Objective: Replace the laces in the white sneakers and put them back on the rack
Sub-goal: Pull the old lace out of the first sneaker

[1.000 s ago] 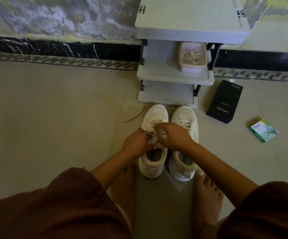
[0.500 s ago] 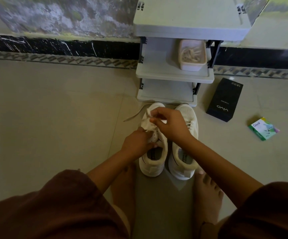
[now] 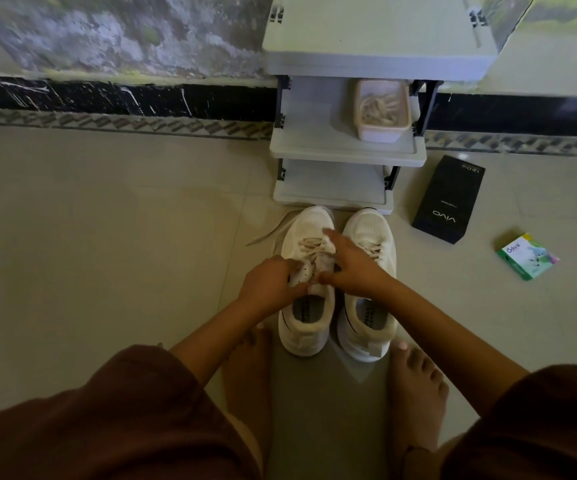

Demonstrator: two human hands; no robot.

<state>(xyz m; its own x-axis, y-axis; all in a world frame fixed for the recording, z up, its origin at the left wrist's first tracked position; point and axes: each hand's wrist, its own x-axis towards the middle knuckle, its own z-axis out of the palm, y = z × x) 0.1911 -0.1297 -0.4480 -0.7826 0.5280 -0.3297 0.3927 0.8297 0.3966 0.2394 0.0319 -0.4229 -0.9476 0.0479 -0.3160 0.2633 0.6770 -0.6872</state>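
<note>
Both hands are working over the left white mesh sneaker, which is standing on the beige tiled floor beside its right twin, toes pointing to twelve o'clock, just short of the grey plastic shoe rack. The left hand is curling its grip round the eyelet flap. The right hand is reaching across, index finger lying straight over the cream lace; whether its grip is pinching anything, I cannot tell. The lace's loose end is trailing toward ten o'clock.

Rack top off-frame — tub contents indistinct
</note>
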